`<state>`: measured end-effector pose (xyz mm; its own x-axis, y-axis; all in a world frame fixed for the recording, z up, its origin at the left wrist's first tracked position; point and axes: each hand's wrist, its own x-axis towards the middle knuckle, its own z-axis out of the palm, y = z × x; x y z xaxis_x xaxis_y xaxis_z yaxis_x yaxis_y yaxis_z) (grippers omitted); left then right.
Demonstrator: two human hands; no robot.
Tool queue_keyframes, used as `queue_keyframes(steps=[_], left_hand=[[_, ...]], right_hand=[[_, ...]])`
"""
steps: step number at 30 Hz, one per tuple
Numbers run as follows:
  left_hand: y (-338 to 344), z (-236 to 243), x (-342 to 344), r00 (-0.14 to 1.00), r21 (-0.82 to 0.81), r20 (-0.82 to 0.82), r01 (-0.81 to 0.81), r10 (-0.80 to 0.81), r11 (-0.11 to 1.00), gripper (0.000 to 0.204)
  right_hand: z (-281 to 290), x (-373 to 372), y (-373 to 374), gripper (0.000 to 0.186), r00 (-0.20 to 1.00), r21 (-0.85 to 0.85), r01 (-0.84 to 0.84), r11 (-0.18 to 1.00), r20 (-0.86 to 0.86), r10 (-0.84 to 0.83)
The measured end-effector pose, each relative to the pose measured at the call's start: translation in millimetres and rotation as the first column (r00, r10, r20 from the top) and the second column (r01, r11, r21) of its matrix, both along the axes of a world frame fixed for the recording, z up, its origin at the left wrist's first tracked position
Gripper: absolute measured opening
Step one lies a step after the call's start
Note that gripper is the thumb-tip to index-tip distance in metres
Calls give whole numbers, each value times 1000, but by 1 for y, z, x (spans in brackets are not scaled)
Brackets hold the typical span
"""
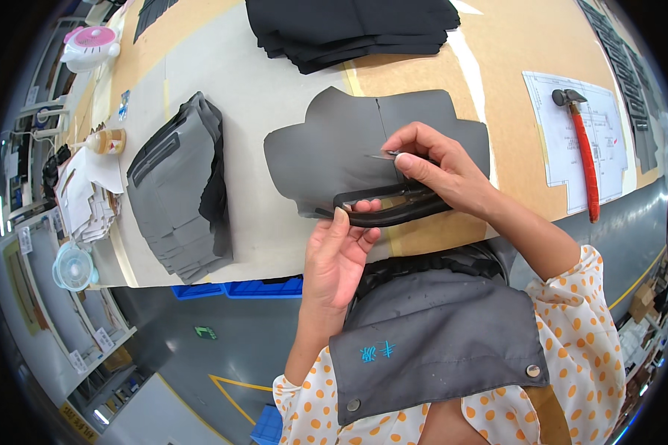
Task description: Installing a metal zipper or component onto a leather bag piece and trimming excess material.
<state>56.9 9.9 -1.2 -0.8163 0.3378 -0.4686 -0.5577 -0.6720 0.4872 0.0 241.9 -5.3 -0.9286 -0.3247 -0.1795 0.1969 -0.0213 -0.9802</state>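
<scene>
Pinched between the thumb and fingers of my left hand [338,256] is the left end of a black, curved, slotted handle-like piece [382,216]. Some left fingertips show through its opening. My right hand [445,167] is closed on a small tool with a thin pointed metal tip [381,156]; its exact kind is hidden by the fingers. The right end of the black piece runs beneath the right hand, and I cannot tell whether that hand touches it. Under both hands lies a flat dark grey cut panel [326,137] with a line down its middle.
Stacked grey panels [174,185] lie at left, and a black stack [349,30] at the far edge. A red-handled hammer [585,152] rests on a printed sheet [560,163] at right. Along the left side are a jar [110,142], paper pieces [89,189] and a small fan [74,267].
</scene>
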Motion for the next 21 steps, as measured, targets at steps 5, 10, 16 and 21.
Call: queue_keyframes(steps=[5,10,16,21], left_hand=[[5,1,1,999,-103,-37,-9,5,995,19],[11,1,4,998,-167,-68,-29,18,986,18],[12,2,9,993,-181,-115,-41,20,983,22],[14,5,10,990,-185,-139,-33,7,982,22]], right_hand=[[24,19,1,35,986,-91,49,995,166,-33],[29,28,4,32,970,-86,54,995,241,-32],[34,36,2,27,952,-146,-15,989,300,58],[33,40,2,31,952,-78,-66,995,293,86]])
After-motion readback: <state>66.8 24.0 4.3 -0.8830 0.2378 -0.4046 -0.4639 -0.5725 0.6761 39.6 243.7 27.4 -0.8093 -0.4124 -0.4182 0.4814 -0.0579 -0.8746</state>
